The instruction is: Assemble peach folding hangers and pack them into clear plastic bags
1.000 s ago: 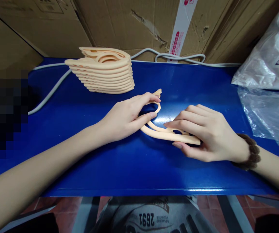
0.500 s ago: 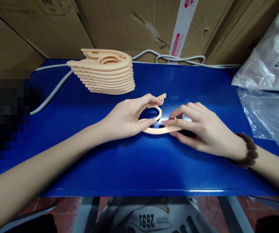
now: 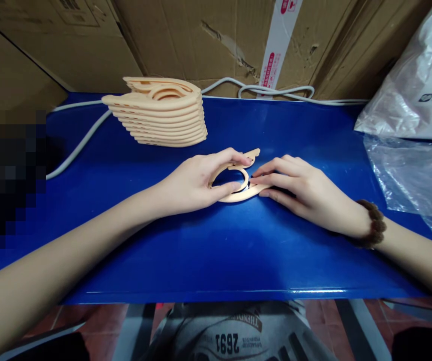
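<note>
A beige plastic piece that looks like a folding hanger lies low over the blue table, its two arms pointing right around a curved hook-like loop. My left hand grips its rounded left end, with the thumb on the near side and the fingers over the far arm. Closed on the right end of the near arm are the fingers of my right hand; the arm's tip is hidden under them. The far arm's flat tip sticks out past my left fingertips. Behind my left hand stands a stack of matching folded hangers.
The blue table ends at a near edge in front of my body. Cardboard boxes wall off the back and left. A white cable runs along the rear. Clear plastic bags lie at the right.
The near arm of the hanger has swung up toward the far arm, so the gap between them is narrower. My right hand has moved left and slightly away from me with it.
</note>
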Tool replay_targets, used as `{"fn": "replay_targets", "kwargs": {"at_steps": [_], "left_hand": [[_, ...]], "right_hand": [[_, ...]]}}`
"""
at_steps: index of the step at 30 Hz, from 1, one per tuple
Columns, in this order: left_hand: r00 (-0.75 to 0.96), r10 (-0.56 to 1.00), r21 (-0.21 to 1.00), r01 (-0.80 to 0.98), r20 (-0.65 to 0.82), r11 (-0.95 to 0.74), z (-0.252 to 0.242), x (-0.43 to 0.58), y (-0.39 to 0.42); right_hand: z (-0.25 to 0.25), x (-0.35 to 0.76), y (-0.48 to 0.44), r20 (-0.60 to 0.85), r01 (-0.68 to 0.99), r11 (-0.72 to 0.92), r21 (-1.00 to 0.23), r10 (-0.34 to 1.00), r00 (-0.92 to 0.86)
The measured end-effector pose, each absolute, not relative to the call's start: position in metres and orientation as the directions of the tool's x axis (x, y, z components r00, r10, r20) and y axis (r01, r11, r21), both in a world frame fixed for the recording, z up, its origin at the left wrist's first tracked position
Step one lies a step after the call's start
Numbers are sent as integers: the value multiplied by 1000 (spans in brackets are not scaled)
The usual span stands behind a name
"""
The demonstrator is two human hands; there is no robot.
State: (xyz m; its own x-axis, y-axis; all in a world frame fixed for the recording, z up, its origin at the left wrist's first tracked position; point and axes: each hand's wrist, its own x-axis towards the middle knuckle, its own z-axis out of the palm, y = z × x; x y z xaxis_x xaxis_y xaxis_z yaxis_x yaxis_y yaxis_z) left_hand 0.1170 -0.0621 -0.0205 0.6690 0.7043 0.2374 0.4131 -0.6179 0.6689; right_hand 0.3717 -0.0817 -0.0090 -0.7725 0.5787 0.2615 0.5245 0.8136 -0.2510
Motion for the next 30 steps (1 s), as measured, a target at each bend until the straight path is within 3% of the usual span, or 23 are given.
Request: {"fn": "replay_targets", "kwargs": {"at_steps": [5, 13, 19, 24, 30], "left_hand": [[756, 609, 452, 469, 238, -759, -20, 109, -60], [794, 572, 295, 506, 208, -810, -14, 103, -57], [820, 502, 163, 474, 276, -865, -8, 109, -63], [819, 505, 160, 479, 272, -863, -7, 112, -67], [787, 555, 313, 473, 269, -823, -16, 112, -65]], "right_hand": [[-10, 374, -80, 261, 557, 806, -198, 591, -763], [-10, 376, -80, 326, 631, 767, -121, 631, -704], [-6, 376, -83, 327, 699, 712, -64, 677, -659], [-2, 373, -88, 310, 696, 712, -96, 685, -659], [-5, 372, -91, 210, 581, 797, -167, 605, -768]]}}
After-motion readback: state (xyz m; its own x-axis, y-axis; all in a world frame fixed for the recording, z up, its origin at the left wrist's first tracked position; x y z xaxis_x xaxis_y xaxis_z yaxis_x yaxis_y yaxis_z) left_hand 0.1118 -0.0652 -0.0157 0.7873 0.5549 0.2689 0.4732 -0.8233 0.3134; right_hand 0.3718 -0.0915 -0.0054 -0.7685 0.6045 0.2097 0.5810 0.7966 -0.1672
